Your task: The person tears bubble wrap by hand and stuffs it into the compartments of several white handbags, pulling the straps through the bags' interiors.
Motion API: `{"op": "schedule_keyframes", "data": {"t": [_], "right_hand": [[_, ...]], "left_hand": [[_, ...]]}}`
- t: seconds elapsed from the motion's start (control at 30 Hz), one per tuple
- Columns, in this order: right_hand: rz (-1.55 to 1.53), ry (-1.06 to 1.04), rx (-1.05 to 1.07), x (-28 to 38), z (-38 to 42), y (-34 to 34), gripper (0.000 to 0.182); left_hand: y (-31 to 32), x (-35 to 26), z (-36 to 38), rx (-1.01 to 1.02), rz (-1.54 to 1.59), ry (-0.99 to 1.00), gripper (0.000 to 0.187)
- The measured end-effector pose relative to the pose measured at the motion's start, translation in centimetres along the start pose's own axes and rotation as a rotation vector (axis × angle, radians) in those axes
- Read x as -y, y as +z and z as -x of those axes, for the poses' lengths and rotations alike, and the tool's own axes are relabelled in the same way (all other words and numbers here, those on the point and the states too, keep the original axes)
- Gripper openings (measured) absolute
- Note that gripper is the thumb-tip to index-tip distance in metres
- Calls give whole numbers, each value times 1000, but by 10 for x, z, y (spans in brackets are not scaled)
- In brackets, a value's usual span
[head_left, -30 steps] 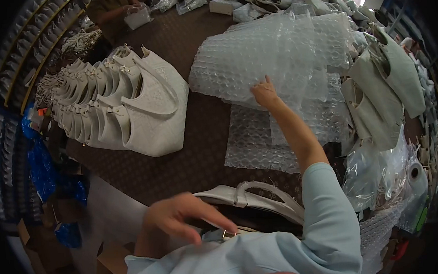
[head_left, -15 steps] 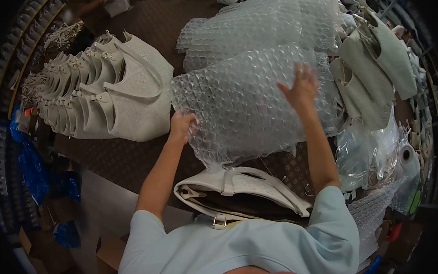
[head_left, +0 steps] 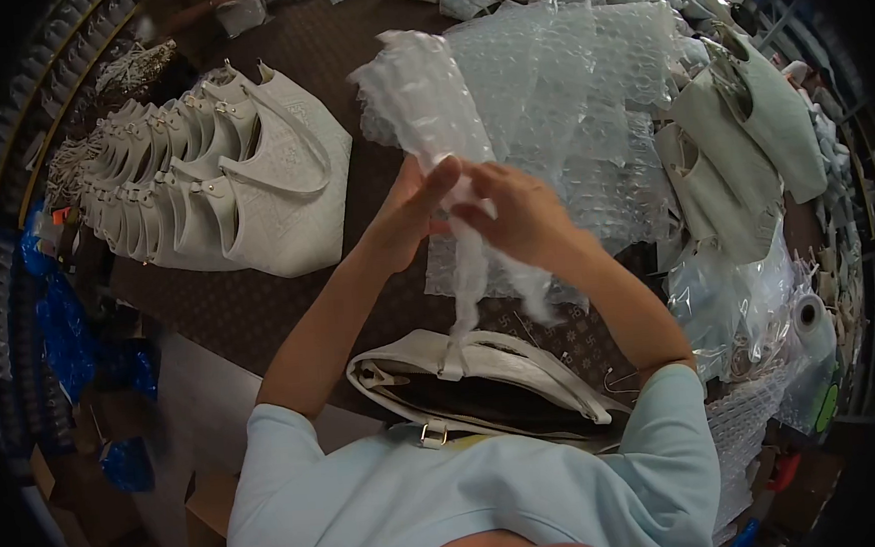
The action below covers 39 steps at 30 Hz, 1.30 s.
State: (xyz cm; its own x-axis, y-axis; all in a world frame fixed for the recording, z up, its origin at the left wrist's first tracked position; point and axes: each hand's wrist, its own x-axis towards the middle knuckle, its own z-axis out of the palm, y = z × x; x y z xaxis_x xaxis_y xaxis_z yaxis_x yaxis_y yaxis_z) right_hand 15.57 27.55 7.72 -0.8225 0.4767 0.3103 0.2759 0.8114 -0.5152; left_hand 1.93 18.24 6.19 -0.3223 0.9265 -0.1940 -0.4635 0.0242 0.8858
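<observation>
Clear bubble wrap sheet (head_left: 425, 104), scrunched lengthwise

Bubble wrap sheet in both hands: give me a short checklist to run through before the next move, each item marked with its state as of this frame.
1. Both hands on the sheet: ok. The left hand and right hand grip the bubble wrap sheet at its middle.
2. Sheet gathered, not spread flat: ok. It is bunched into a narrow roll, its tail hanging down.
3. White handbag within reach: ok. It lies at the near table edge under the hands.
4. Handbag mouth open: ok, its dark lining shows.
5. Tail clear of the handbag: cannot tell; it ends close to the strap.
6. Spare wrap at hand: ok, the bubble wrap pile lies behind.
</observation>
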Motion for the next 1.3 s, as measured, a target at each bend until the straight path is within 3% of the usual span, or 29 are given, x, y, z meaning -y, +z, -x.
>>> {"op": "schedule_keyframes", "data": {"t": [0.03, 0.1, 0.13, 0.17, 0.23, 0.27, 0.3, 0.37, 0.43, 0.47, 0.5, 0.57, 0.63, 0.73, 0.77, 0.83, 0.9, 0.97, 1.03, 1.07, 1.13, 1.2, 1.3], "right_hand": [[38, -195, 23, 5, 3, 10, 41], [-26, -256, 108, 14, 10, 1, 45], [-94, -319, 198, 20, 12, -6, 50], [-91, -326, 199, 24, 15, -14, 50], [-171, -106, 55, 29, 25, -35, 61], [-71, -119, -5, 35, 29, -44, 72], [-65, -124, 6, 42, 32, -40, 72], [61, -170, -76, 57, 37, -31, 82], [120, -171, -164, 63, 35, -29, 86], [131, -147, -226, 64, 32, -30, 86], [137, -208, -261, 63, 34, -37, 80], [232, -148, -142, 48, 44, -56, 78], [325, 79, -250, 42, 59, -99, 54], [-86, 164, -479, 44, 141, -180, 37], [-157, 131, -500, 53, 170, -199, 36], [-53, 160, -275, 77, 178, -195, 40], [141, 110, 32, 114, 175, -176, 49], [335, 43, 277, 152, 172, -153, 59], [358, 41, 526, 166, 170, -128, 64], [280, 70, 661, 157, 167, -107, 64], [336, 99, 592, 136, 171, -72, 57], [342, 114, 547, 119, 167, -59, 51], [361, 130, 511, 99, 159, -43, 43]], "left_hand": [[3, -2, 0, 14, -4, 83, 41], [-4, -2, 0, 24, -6, 172, 37], [-18, -1, -1, -72, 95, 187, 32], [-28, 1, 0, -170, 196, 200, 27], [-26, -8, 10, -257, 209, 316, 25], [-23, -12, 16, -341, 221, 426, 23], [-16, -16, 22, -348, 233, 428, 23], [9, -19, 33, -94, 87, 308, 30], [47, -23, 50, 70, 20, 393, 30], [57, -21, 56, 30, 16, 470, 39], [48, -25, 60, 10, 2, 486, 39], [31, -29, 68, 332, -137, 309, 48], [5, -38, 99, 491, -264, 222, 38], [-27, -58, 154, 758, -541, -32, 19], [-24, -51, 161, 758, -492, -70, 19], [-25, -30, 173, 618, -855, -95, 17], [-25, -8, 167, 614, -829, -91, 21], [-17, -11, 158, 548, -963, -276, 21], [-18, -4, 166, 471, -576, -301, 24], [-37, 26, 173, 327, 85, -371, 30], [-64, 85, 140, 492, 159, -505, 42], [-60, 103, 119, 827, -226, -284, 39], [-46, 105, 109, 853, -248, -295, 37]]}}
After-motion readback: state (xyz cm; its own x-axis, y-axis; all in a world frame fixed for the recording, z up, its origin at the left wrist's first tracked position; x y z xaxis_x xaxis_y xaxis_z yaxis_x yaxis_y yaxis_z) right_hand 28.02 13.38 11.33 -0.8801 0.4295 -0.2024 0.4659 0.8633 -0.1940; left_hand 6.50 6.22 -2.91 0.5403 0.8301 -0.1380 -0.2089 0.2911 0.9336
